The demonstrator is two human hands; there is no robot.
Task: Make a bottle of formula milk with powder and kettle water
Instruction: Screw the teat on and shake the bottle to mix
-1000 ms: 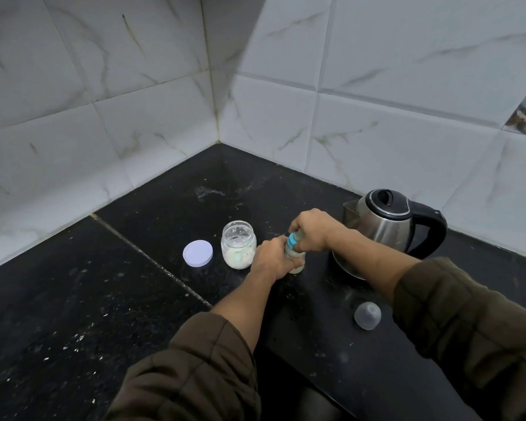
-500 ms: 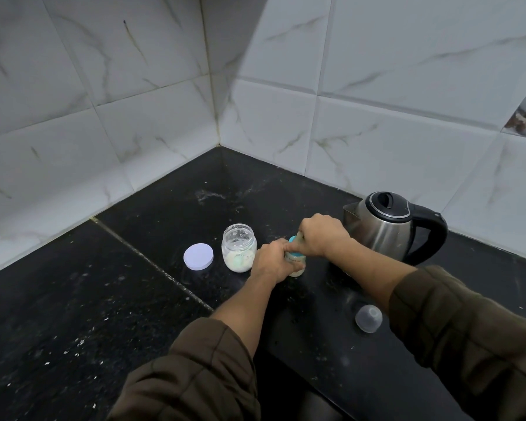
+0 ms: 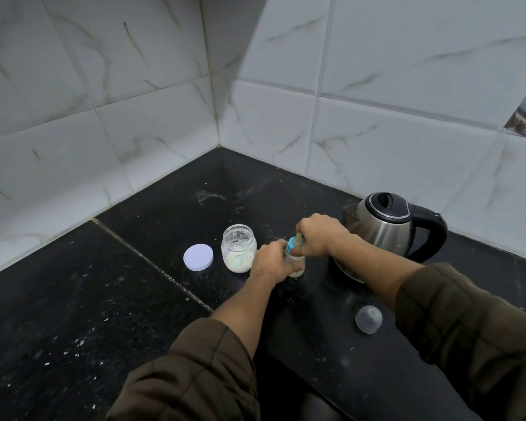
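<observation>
A small baby bottle point(image 3: 295, 261) with a blue collar stands on the black counter point(image 3: 73, 314), milky liquid showing at its base. My left hand point(image 3: 271, 262) grips the bottle's body from the left. My right hand point(image 3: 319, 235) curls over the teat and blue collar at the top. An open glass jar point(image 3: 238, 249) of white powder stands just left of the bottle. A steel kettle point(image 3: 386, 229) with a black lid and handle sits right behind my right wrist.
The jar's pale lilac lid point(image 3: 198, 257) lies flat on the counter left of the jar. A clear dome cap point(image 3: 368, 319) lies on the counter under my right forearm. White marble-look tiled walls point(image 3: 164, 86) meet in a corner behind.
My hands stay on the bottle; the right hand has shifted slightly on the collar, and more of the teat and blue ring shows now.
</observation>
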